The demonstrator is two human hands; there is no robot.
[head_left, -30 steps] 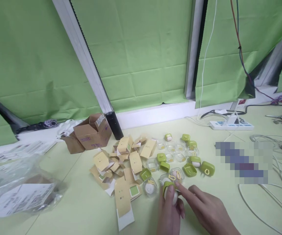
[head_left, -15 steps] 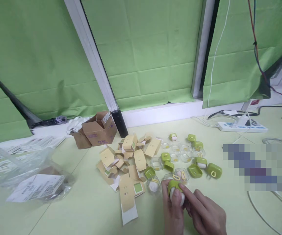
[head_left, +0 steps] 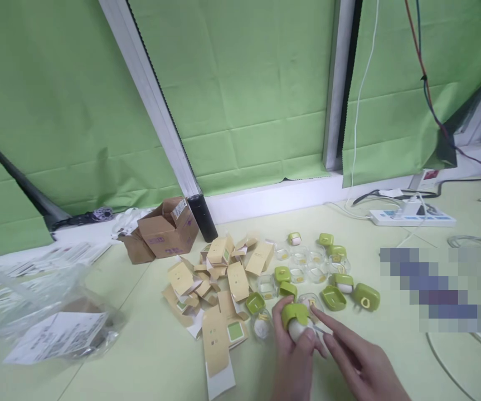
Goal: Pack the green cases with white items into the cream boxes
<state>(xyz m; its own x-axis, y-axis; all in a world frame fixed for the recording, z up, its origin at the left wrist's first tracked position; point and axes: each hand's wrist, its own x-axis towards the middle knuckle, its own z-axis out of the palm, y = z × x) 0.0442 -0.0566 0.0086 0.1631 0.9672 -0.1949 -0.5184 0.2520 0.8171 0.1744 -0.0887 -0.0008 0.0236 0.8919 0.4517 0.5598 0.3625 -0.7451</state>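
Note:
My left hand (head_left: 292, 356) grips a small rounded case (head_left: 295, 318) with a green cover over its top and a white body below. The left thumb lies on the white part. Just to the right, my right hand (head_left: 355, 356) has its index finger stretched out and its thumb apart, with nothing visible between them. Whether a right fingertip touches the case I cannot tell. Beyond the hands lie several green covers, such as an open green shell (head_left: 334, 298) and a green case with a yellow ring (head_left: 366, 297). Clear plastic shells (head_left: 317, 273) sit among them.
Opened tan paper boxes (head_left: 238, 281) are heaped left of the hands. A brown carton (head_left: 168, 228) and a black cylinder (head_left: 202, 218) stand by the wall. Far left is a clear plastic bag (head_left: 56, 317). On the right are a white power strip (head_left: 411, 217) and loose cables.
My right hand has moved right and its index finger has come off the green top. The left hand has shifted slightly left with the case, showing more of the cover.

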